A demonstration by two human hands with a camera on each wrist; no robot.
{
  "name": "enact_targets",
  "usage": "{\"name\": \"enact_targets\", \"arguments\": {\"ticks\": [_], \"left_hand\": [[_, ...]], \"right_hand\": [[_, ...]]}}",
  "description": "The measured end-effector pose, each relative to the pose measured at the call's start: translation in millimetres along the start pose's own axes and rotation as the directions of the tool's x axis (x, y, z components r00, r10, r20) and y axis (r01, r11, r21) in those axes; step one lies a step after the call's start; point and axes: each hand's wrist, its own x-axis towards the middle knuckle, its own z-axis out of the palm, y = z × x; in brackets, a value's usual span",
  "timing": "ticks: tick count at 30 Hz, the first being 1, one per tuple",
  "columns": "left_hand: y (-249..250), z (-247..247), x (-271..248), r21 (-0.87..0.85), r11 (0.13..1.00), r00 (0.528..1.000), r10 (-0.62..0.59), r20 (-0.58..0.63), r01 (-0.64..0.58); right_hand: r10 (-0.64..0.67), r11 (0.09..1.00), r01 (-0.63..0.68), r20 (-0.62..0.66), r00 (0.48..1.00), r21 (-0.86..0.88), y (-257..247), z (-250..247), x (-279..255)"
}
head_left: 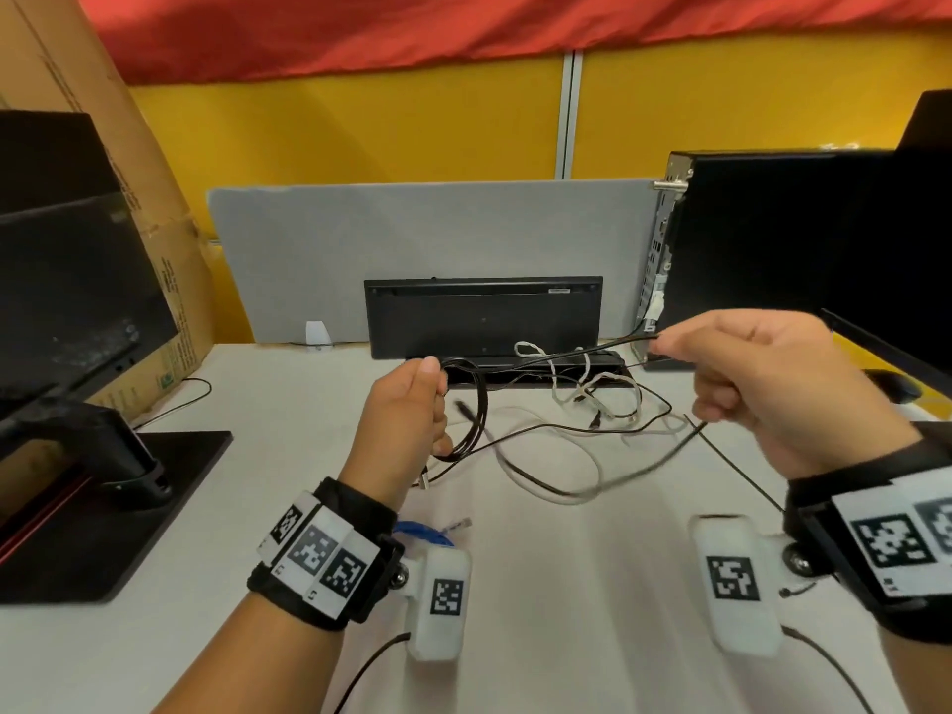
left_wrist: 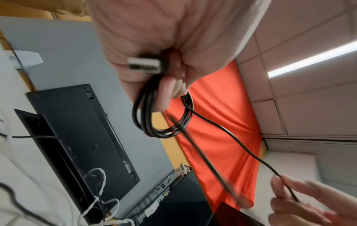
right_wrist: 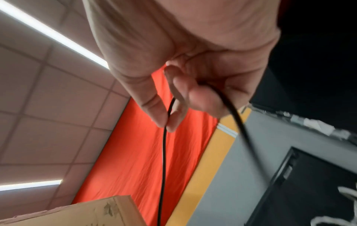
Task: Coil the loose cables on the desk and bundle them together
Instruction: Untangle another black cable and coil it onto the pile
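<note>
My left hand (head_left: 412, 409) grips a small coil of black cable (head_left: 471, 404) above the white desk (head_left: 566, 584); the left wrist view shows the coil's loops (left_wrist: 154, 120) round my fingers and its USB plug (left_wrist: 144, 65) against my palm. From the coil the black cable runs taut to my right hand (head_left: 762, 373), which pinches the strand (right_wrist: 164, 137) between thumb and forefinger. The cable's slack tail (head_left: 654, 463) hangs blurred below that hand. Loose white cables (head_left: 572, 389) and other black ones (head_left: 541, 430) lie tangled on the desk beyond my hands.
A black keyboard (head_left: 481, 314) stands on edge against a grey divider (head_left: 412, 239). At right stand a black computer case (head_left: 772, 239) and a mouse (head_left: 891, 386); at left a monitor (head_left: 67, 260) on its base and a cardboard box (head_left: 154, 208). A blue cable (head_left: 420, 533) lies by my left wrist.
</note>
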Motion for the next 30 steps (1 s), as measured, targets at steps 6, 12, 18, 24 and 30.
{"name": "enact_targets", "arguments": {"ticks": [6, 12, 18, 24, 30], "left_hand": [[-7.4, -7.4, 11.4, -0.114, 0.991, 0.997, -0.068, -0.028, 0.064], [-7.6, 0.0, 1.2, -0.343, 0.931, 0.992, -0.107, 0.070, 0.125], [0.0, 14.8, -10.3, -0.360, 0.924, 0.988, -0.092, 0.124, 0.131], [1.3, 21.9, -21.4, -0.322, 0.942, 0.988, -0.054, 0.147, 0.099], [-3.9, 19.7, -24.9, -0.303, 0.946, 0.980, -0.059, 0.188, 0.115]], "right_hand": [[-0.166, 0.969, 0.146, -0.089, 0.982, -0.198, 4.6, -10.0, 16.5], [-0.143, 0.692, 0.142, 0.059, 0.988, -0.708, 30.3, 11.6, 14.6], [-0.312, 0.686, 0.375, 0.213, 0.926, -0.623, 29.2, 56.3, -15.2], [-0.312, 0.592, 0.435, 0.305, 0.900, -0.678, 28.2, 77.9, -25.7], [-0.510, 0.628, 0.459, 0.114, 0.853, -0.629, 37.7, 69.2, -23.9]]}}
